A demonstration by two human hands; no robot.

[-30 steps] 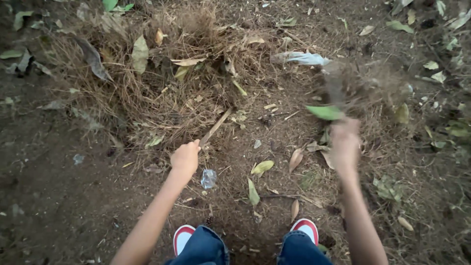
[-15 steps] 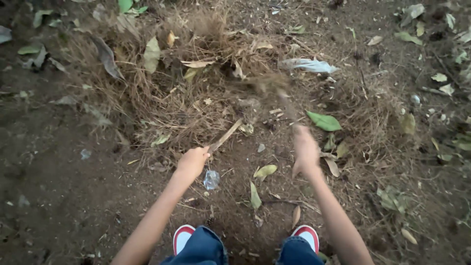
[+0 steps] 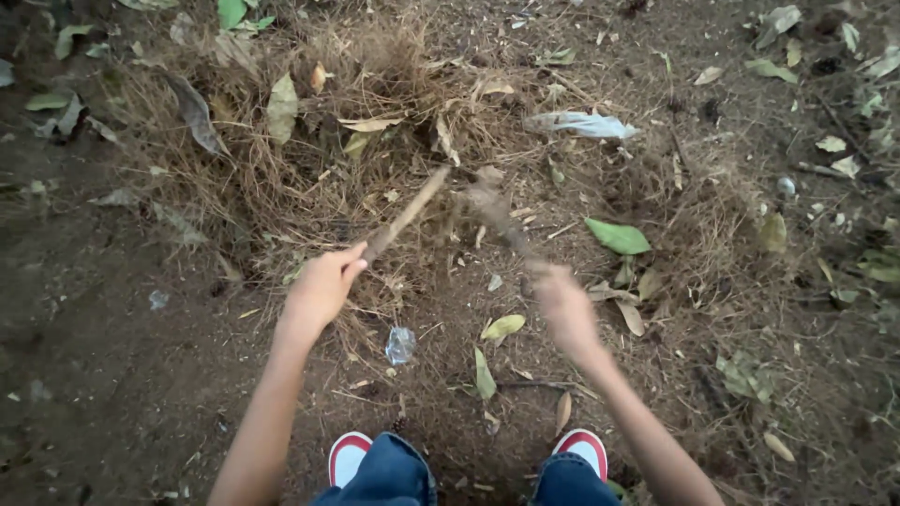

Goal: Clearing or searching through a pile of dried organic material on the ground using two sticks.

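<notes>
My left hand (image 3: 322, 285) grips a thin brown stick (image 3: 405, 215) that slants up and right over a heap of dry grass (image 3: 309, 131). My right hand (image 3: 565, 309), blurred by motion, is closed on a second stick (image 3: 494, 210) whose far end nearly meets the tip of the left one above the grass. Both arms reach forward over bare soil strewn with dead leaves.
A crumpled clear plastic scrap (image 3: 399, 344) lies on the soil between my hands. A pale plastic wrapper (image 3: 583, 124) sits behind the sticks, and a green leaf (image 3: 618, 235) to the right. My red-and-white shoes (image 3: 352, 455) show at the bottom edge.
My left hand has lifted its stick up and to the left, off the ground. My right hand has swung from the far right toward the middle, carrying its stick to the grass heap.
</notes>
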